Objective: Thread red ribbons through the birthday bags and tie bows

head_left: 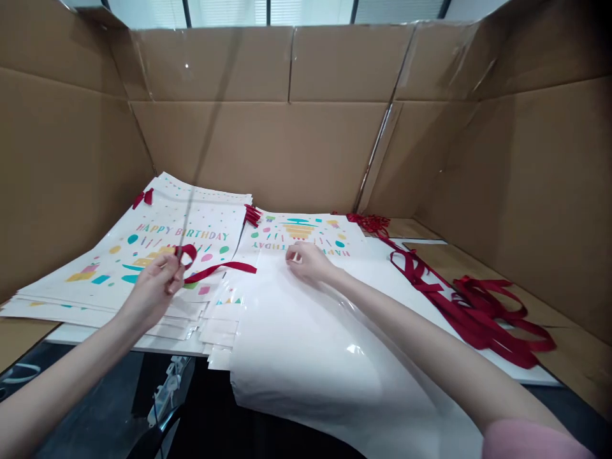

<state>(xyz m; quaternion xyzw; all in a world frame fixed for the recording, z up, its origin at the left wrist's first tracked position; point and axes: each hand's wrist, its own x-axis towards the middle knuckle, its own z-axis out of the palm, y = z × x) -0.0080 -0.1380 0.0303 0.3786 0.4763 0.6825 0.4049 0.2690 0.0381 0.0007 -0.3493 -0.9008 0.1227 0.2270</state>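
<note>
My left hand (160, 280) pinches a dark red ribbon (220, 271), which loops above the fingers and trails right. It hovers over a left stack of white HAPPY BIRTHDAY sheets (115, 268) printed with balloons and a cake. My right hand (308, 261) is closed, fingertips pressed together, over a second printed pile (329, 233) whose lettering appears upside down. Whatever those fingers grip, if anything, cannot be made out. Beneath my right forearm, a glossy white sheet (335, 357) droops over the table's front edge.
Loose red ribbons (497, 325) lie in a tangle at the right, with a ribbon bunch (370, 223) farther back. Small red ribbon pieces (143, 197) show at the left stack's edge. Tall cardboard walls (258, 140) enclose the back and both sides.
</note>
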